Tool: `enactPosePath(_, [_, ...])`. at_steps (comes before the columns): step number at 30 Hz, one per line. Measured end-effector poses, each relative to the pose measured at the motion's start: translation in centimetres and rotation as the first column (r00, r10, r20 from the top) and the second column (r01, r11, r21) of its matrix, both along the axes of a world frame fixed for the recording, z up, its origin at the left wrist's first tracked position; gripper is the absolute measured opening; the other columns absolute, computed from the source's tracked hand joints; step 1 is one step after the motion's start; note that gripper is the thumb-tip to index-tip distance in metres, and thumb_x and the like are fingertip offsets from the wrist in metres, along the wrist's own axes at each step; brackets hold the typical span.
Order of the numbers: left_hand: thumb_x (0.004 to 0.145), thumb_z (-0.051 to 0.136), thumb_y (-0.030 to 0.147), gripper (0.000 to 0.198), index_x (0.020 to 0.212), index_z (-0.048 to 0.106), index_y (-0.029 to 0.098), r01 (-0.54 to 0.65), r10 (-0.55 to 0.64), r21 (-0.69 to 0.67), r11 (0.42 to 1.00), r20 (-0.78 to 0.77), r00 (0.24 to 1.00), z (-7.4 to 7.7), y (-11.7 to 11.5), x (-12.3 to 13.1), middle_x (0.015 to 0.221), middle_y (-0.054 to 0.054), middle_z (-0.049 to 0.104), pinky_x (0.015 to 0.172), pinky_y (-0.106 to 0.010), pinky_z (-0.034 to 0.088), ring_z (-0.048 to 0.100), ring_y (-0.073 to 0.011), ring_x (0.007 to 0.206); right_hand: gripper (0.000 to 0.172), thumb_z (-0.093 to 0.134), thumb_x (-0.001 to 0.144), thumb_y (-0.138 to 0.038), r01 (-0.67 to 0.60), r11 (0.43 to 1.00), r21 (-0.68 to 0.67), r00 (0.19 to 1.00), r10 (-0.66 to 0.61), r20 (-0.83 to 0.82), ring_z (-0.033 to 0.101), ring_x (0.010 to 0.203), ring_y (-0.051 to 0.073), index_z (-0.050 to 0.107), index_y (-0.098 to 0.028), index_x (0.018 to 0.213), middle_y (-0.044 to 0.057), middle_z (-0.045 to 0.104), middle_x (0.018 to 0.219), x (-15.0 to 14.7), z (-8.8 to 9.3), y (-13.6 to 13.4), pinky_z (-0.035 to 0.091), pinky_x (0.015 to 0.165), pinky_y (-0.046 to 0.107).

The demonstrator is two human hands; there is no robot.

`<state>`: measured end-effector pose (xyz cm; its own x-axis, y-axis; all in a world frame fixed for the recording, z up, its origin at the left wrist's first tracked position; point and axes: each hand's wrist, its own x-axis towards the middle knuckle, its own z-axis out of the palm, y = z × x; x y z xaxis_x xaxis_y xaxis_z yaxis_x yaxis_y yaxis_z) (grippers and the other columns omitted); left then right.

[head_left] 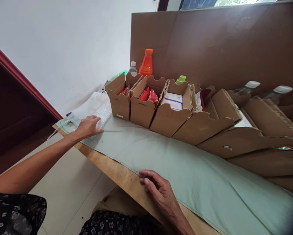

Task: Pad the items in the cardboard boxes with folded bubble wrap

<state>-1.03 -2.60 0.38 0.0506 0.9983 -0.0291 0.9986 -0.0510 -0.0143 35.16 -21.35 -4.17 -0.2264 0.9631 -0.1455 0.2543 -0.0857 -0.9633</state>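
Note:
My left hand (89, 126) reaches to the far left end of the table and lies on a pile of clear bubble wrap (92, 106), fingers stretched out and thumb apart. Close to the table's front edge, my right hand (157, 187) rests on the pale green cloth (146, 147), fingers loosely bent and apart, with nothing in it. The cloth covers most of the wooden table (107, 163).
Several cardboard bins (141, 112) stand in a row along the back, holding red packets (148, 94) and white packs with purple lines (173, 100). Behind them are an orange bottle (146, 65), clear bottles and a tall cardboard panel (197, 45). A white cable (53, 132) hangs at the left.

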Motion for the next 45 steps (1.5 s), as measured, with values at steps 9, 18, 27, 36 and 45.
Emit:
enactPosePath(9, [0.078, 0.043, 0.055, 0.061, 0.128, 0.069, 0.032, 0.094, -0.086, 0.11, 0.99, -0.068, 0.994, -1.3, -1.4, 1.3, 0.144, -0.01, 0.067, 0.104, -0.069, 0.041, 0.058, -0.0475, 0.131, 0.026, 0.059, 0.094, -0.033, 0.084, 0.996, -0.014, 0.993, -0.084, -0.083, 0.071, 0.097, 0.02, 0.078, -0.023, 0.109, 0.004, 0.078, 0.102, 0.6, 1.9, -2.1, 0.054, 0.088, 0.03])
enactPosePath(18, [0.081, 0.046, 0.06, 0.057, 0.132, 0.069, 0.049, 0.385, -0.488, 0.328, 0.863, 0.342, 0.803, -5.3, -8.2, 13.5, 0.155, 0.004, 0.057, 0.112, -0.061, 0.046, 0.057, -0.0417, 0.137, 0.028, 0.059, 0.094, -0.038, 0.287, 0.958, 0.012, 0.958, -0.287, 0.009, 0.071, 0.085, 0.019, 0.078, -0.021, 0.107, 0.005, 0.078, 0.092, 9.4, 4.1, -7.0, 0.053, 0.076, 0.028])
enactPosePath(27, [0.093, 0.049, 0.049, 0.051, 0.138, 0.067, 0.032, 0.633, -0.697, 0.307, 0.71, 0.433, 0.572, -6.6, -13.9, 28.9, 0.161, -0.012, 0.05, 0.117, -0.06, 0.047, 0.043, -0.0367, 0.151, 0.032, 0.06, 0.095, -0.044, 0.569, 0.78, 0.261, 0.741, -0.623, 0.248, 0.074, 0.09, 0.021, 0.078, -0.021, 0.107, 0.008, 0.079, 0.101, 21.6, 5.8, -11.1, 0.058, 0.081, 0.033])
enactPosePath(36, [0.097, 0.058, 0.026, 0.024, 0.115, 0.072, 0.024, 0.547, -0.807, 0.594, 0.59, 0.403, 0.432, -8.5, -14.1, 30.1, 0.136, -0.015, 0.069, 0.103, -0.056, 0.056, 0.061, -0.0363, 0.134, 0.041, 0.057, 0.088, -0.03, 0.321, 0.408, 0.854, 0.091, -0.911, 0.401, 0.065, 0.119, 0.031, 0.068, -0.021, 0.126, 0.012, 0.072, 0.131, 36.2, 11.8, -5.7, 0.054, 0.095, 0.046])
enactPosePath(45, [0.097, 0.059, 0.016, 0.018, 0.111, 0.067, 0.021, 0.535, -0.834, 0.64, 0.551, 0.393, 0.388, -7.9, -14.0, 30.7, 0.127, -0.013, 0.07, 0.1, -0.05, 0.053, 0.061, -0.0337, 0.13, 0.032, 0.057, 0.081, -0.024, 0.19, 0.668, 0.719, -0.103, -0.715, 0.691, 0.062, 0.121, 0.035, 0.077, -0.019, 0.105, 0.015, 0.075, 0.117, 39.9, 12.1, -0.3, 0.041, 0.102, 0.053])
